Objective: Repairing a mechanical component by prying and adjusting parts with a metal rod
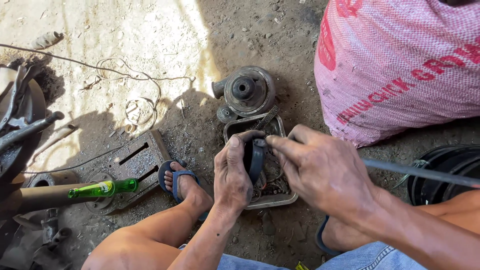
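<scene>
Down at the bottom edge, blue denim shorts (365, 257), bare knees either side. Just above, left hand (233, 175) curled around a dark ring-shaped part (255, 159), thumb up along its outer face, gripping it upright over the tray. Right hand (320, 167) closing in from the other side, thumb and forefinger pinched on the ring's top edge, remaining fingers folded. Under both hands, a shallow metal tray (280, 200) on the dirt, small bits and wires inside. Left foot in a blue flip-flop (176, 181) planted beside the tray, resting partly on a slotted steel plate (135, 162). Green glass bottle (102, 188) lying sideways on that plate's edge, near a rusty pipe (40, 196). Out right, a thin metal rod (420, 173) crossing over a black bucket (445, 172). Further back, a round grey pump housing (247, 91) just behind the tray. Beyond that, a big pink woven sack (400, 65), and loose wire (135, 107) on sunlit ground.
</scene>
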